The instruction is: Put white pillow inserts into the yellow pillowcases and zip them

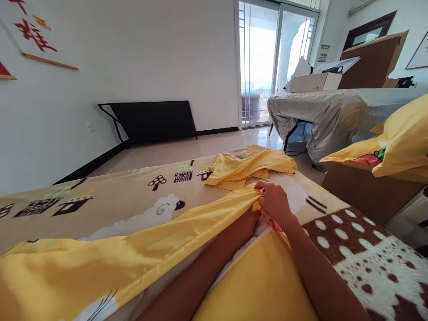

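Note:
A yellow printed fabric cover [140,236], which looks like a pillowcase, lies spread in front of me, with white padding [234,254] showing between its two yellow sides. My right hand [274,200] pinches the cover's far corner edge between thumb and fingers. My left hand [251,222] reaches along the white padding into the gap by that same corner, just below the right hand. Its fingers are hidden by the cloth, so I cannot see whether they grip anything. Just beyond both hands, another crumpled yellow cloth [250,165] rests on the patterned blanket.
Under everything is a beige and brown patterned blanket [133,196]. Yellow pillows [404,138] are stacked at the right beside a brown board [361,191]. Farther back stand a plastic-covered table [321,111] with boxes [314,82] and a black folded frame [154,120] against the wall.

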Demonstrator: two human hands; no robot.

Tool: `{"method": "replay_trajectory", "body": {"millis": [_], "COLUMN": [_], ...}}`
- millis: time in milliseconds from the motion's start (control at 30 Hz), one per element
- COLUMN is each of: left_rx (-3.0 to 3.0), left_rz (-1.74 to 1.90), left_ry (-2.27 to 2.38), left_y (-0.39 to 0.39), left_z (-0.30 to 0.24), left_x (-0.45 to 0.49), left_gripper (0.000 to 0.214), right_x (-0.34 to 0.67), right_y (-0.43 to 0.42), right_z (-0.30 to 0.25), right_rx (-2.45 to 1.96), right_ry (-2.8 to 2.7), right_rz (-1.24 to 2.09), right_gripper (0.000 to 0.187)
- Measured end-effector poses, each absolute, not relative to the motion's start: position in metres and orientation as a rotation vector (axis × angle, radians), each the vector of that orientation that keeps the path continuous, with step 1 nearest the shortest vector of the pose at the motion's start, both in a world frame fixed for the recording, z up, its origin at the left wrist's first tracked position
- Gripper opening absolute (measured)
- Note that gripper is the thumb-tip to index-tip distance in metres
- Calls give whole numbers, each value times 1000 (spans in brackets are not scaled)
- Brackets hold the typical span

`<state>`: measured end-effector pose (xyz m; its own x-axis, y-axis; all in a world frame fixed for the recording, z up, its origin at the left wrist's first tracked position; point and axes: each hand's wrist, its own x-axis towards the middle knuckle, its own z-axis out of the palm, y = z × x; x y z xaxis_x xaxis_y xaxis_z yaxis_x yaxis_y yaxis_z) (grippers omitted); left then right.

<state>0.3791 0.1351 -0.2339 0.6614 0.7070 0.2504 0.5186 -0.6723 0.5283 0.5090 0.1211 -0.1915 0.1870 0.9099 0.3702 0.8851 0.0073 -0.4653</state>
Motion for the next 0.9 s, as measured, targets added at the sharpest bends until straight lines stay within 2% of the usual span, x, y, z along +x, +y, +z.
{"method": "replay_trajectory", "body": {"millis": [167,300,467,833,900], "left_rx": [2580,2548,2523,2450,2395], "left_rz": [377,406,596,757,769], "left_ry": [785,870,1025,1084,1139], "left_y": [135,141,148,153,156], "left_z": [-226,-231,-246,-264,-272], "left_x": [368,366,373,371,375], "left_gripper": [26,31,49,49,49], "right_x": [509,510,510,511,512], "right_y": [124,127,126,129,125], "right_z": [-192,-190,-190,-194,-191], "right_rx": [-1749,-1518,-1410,-1363,-1368], "right_ry": [-1668,-1609,-1550,-1634,-1748], "right_rz": [277,510,545,543,539], "right_gripper": [31,24,21,22,28]}}
